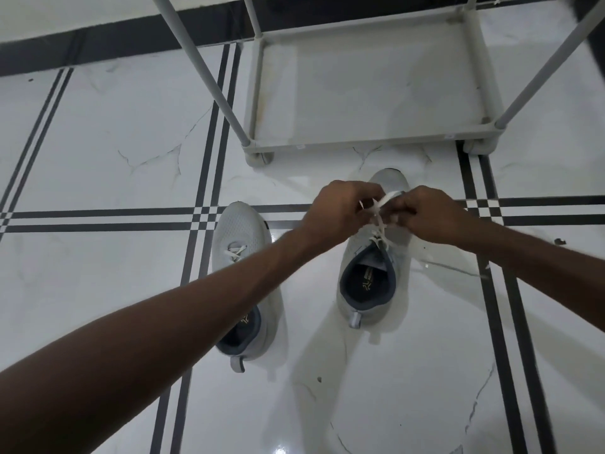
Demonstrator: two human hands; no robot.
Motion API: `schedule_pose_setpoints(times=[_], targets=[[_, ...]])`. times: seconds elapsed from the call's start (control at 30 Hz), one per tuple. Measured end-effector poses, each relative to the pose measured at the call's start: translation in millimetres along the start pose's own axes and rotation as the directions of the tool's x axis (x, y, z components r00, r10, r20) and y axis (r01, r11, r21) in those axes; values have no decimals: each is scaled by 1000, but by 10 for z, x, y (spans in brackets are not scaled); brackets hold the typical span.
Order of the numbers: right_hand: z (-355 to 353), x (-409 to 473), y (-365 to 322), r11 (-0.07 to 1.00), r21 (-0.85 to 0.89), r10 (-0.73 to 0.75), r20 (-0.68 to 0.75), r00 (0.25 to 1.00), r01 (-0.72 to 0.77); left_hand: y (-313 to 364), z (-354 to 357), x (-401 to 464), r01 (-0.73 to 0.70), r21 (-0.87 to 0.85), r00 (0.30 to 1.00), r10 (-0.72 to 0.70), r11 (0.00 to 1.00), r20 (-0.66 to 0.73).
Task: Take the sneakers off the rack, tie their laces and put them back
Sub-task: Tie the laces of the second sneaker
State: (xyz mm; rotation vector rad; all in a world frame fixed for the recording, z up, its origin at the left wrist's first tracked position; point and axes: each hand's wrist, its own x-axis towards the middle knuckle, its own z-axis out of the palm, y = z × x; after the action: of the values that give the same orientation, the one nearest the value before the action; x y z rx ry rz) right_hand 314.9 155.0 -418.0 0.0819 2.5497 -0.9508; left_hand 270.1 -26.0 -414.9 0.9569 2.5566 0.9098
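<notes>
Laces point(381, 204) — pinched by both hands over right sneaker point(376, 257).

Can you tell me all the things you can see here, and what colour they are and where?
sneakers: two, light grey with dark blue lining, side by side on the floor in front of the rack; left sneaker, right sneaker
laces: white, on the right sneaker, pulled up between both hands; the left sneaker's laces lie flat on it
rack: one, pale grey poles and frame, no shoes on the bottom shelf, standing at the top of the view
floor: white shiny tiles with dark stripe lines
left hand: one, holding the laces over the right sneaker
right hand: one, holding the laces from the other side
</notes>
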Motion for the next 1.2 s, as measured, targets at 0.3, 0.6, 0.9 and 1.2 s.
schedule_pose_setpoints(times=[0.3, 0.6, 0.9, 1.2], targets=[[2, 102, 123, 652, 699, 136, 275, 952, -295, -23, 199, -90, 261, -199, 928, -302, 944, -216], [-183, -53, 621, 943, -294, 149, -42, 988, -155, -522, 237, -567, 837, -299, 543, -759, 458, 358], [-185, -25, 424, 659, 731, 240, 17, 971, -176, -424, 276, -414, 751, -90, 660, -737, 654, 147], [-14, -71, 607, 817, -573, -324, -363, 874, 65, -30, 357, -258, 352, 41, 920, -354, 935, 170]])
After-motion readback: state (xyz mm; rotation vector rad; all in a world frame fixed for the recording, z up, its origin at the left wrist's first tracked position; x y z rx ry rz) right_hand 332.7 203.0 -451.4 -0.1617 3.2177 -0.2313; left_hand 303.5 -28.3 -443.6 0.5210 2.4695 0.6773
